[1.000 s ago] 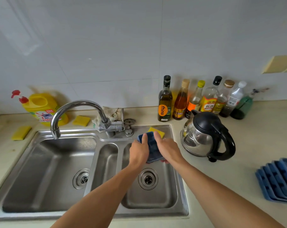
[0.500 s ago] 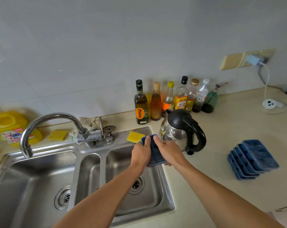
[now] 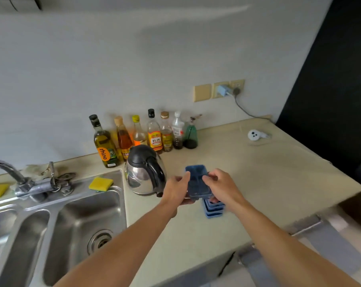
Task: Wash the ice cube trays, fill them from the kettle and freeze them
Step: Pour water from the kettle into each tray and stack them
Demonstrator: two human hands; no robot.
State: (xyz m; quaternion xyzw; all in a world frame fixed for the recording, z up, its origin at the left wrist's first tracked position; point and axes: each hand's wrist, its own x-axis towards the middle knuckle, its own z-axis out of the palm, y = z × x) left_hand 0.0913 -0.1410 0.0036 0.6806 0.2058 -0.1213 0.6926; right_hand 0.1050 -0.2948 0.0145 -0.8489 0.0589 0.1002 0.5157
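I see left hand [image 3: 176,190] and right hand [image 3: 221,187] gripping the blue ice cube tray [image 3: 197,181] by its long edges, over the tray stack [image 3: 213,211]; kettle [image 3: 144,172] near, nine o'clock.

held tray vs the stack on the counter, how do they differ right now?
The held tray is a single one, gripped at its sides by the left hand and right hand; the stack is several trays nested. The held tray is off the counter; the stack rests on it. The held tray shows its compartments; the stack shows only edges, partly hidden. Both are blue.
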